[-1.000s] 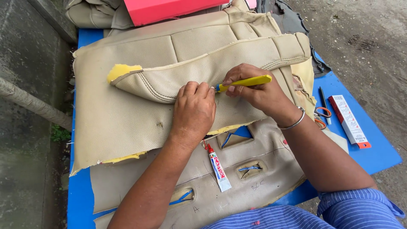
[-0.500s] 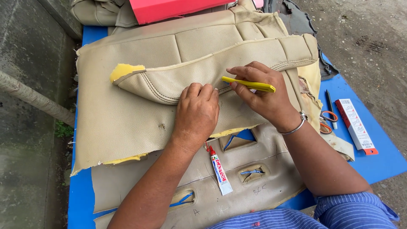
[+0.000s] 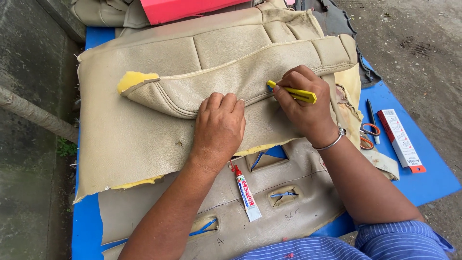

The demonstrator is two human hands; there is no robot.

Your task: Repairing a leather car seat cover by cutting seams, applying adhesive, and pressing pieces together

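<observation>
glue tube point(image 3: 248, 197) on lower beige panel point(image 3: 159, 212) | scissors point(image 3: 368, 135), pen point(image 3: 372, 120), long box point(image 3: 400, 140) on blue table point(image 3: 423, 185)

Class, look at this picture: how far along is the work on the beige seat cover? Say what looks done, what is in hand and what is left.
Done: the beige seat cover lies spread on the blue table, glue tube and scissors within reach. In hand: the left hand presses the cover flat while the right hand works a yellow tool along the seam. Left: yellow foam shows at the torn end.
</observation>
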